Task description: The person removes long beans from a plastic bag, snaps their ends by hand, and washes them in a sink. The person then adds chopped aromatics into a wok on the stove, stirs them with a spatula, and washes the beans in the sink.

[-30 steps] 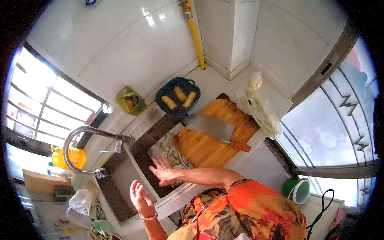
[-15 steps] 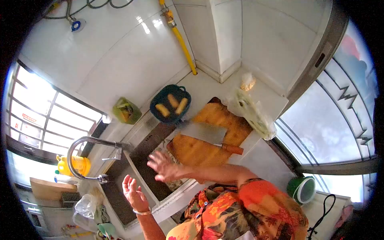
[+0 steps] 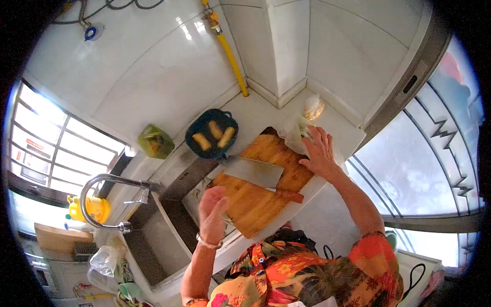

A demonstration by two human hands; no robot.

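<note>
My right hand (image 3: 319, 153) reaches over the plastic bag of green vegetables (image 3: 294, 134) at the right edge of the wooden cutting board (image 3: 245, 202). Its fingers are spread, and it hides much of the bag. My left hand (image 3: 212, 207) is raised over the sink near the board's left edge, blurred, its fingers hard to make out. A cleaver (image 3: 255, 172) lies flat across the board, its wooden handle pointing right. Behind the board, a dark teal basket (image 3: 211, 134) holds several yellowish-brown cylindrical pieces.
The steel faucet (image 3: 92, 192) arches over the double sink (image 3: 158, 245). A green bag (image 3: 154, 141) stands behind the sink, and a small clear bag (image 3: 313, 108) sits in the back corner. A yellow jug (image 3: 92, 209) is at the left.
My right hand has moved from above the sink to the vegetable bag. My left hand has shifted right, towards the cutting board. The view has shifted slightly.
</note>
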